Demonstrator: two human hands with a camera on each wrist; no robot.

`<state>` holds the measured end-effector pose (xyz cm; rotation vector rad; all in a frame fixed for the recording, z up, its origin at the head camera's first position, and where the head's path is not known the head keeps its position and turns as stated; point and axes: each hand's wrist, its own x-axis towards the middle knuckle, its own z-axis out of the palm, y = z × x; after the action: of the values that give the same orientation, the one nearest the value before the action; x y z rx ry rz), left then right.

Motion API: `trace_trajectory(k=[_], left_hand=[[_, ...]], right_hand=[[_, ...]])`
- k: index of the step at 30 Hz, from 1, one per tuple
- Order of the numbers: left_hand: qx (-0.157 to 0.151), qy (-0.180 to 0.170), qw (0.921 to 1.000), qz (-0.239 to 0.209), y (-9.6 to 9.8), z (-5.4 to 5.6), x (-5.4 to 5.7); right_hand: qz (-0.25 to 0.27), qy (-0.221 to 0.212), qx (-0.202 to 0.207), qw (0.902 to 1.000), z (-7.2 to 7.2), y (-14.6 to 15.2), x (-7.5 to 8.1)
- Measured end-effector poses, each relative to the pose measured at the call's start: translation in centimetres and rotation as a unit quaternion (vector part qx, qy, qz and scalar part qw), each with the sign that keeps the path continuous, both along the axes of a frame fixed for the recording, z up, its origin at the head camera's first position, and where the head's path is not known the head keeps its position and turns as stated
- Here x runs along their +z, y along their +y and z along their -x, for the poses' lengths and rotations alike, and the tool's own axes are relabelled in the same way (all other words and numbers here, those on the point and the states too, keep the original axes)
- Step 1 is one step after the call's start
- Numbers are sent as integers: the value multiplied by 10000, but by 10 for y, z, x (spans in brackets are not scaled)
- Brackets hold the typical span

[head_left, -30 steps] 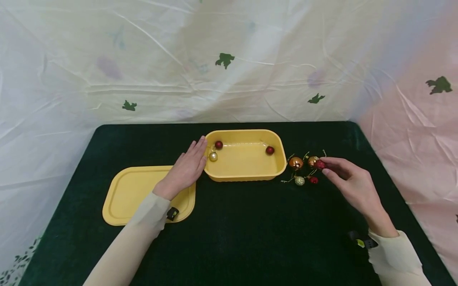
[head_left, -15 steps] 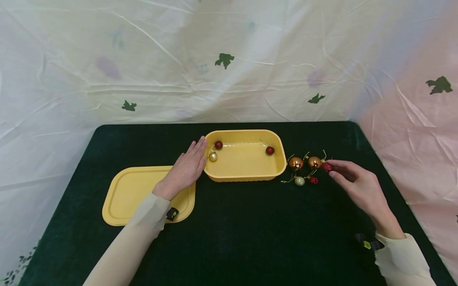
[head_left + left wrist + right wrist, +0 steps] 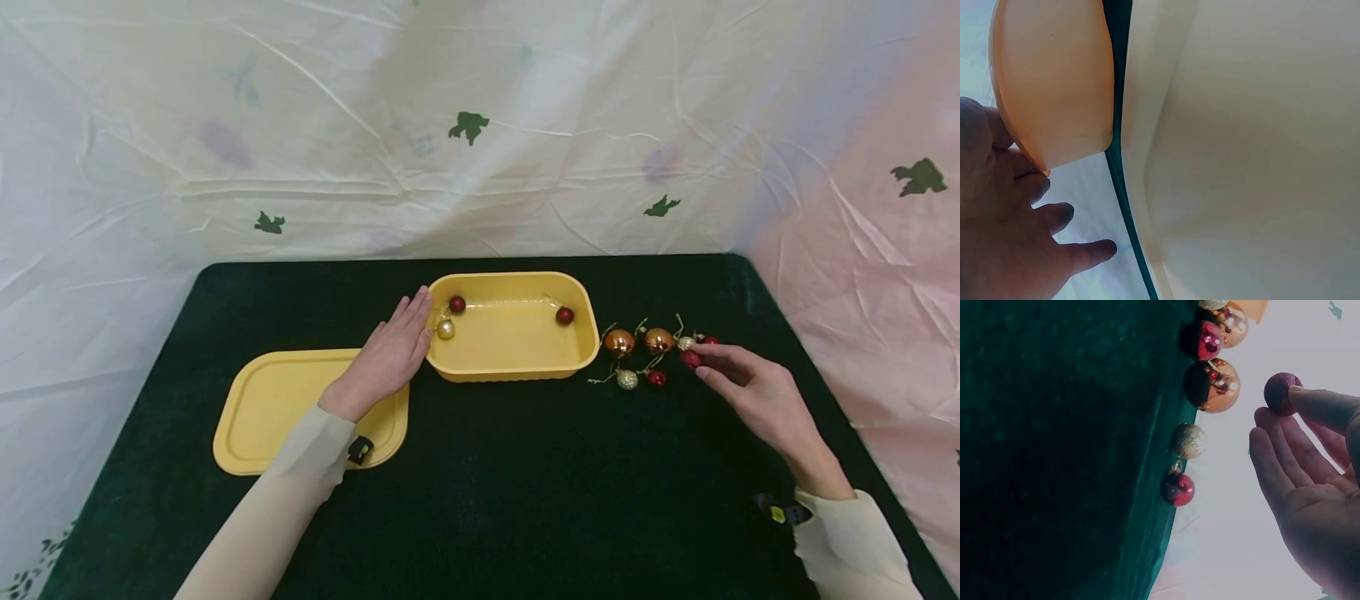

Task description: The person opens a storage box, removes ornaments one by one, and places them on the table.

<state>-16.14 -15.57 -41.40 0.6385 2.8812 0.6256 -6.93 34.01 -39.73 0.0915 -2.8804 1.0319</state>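
Note:
My right hand pinches a dark red glittery Christmas bauble between thumb and fingers, held above the tabletop in the right wrist view. Close by it lie a small gold glitter bauble and a shiny red one. Two larger copper-coloured baubles, a pale gold one and a little red one form the rest of the cluster. With fingers straight, my left hand rests against the left rim of a yellow plastic box.
Inside the box sit two dark red baubles and a gold one. A yellow lid lies flat at the left, partly under my left forearm. Dark green cloth covers the table; a pale curtain hangs behind.
My right hand has drawn the dark red glittery bauble rightward off the copper one and slightly down. Small gold and red baubles now show beside it. My left hand stays put.

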Motion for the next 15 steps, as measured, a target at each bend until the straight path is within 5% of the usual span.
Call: trace_trajectory(k=[15], left_hand=[[-3,14,10000,-59,0,0,0]], right_hand=[[-310,-214,265,9989,4,12,-10]])
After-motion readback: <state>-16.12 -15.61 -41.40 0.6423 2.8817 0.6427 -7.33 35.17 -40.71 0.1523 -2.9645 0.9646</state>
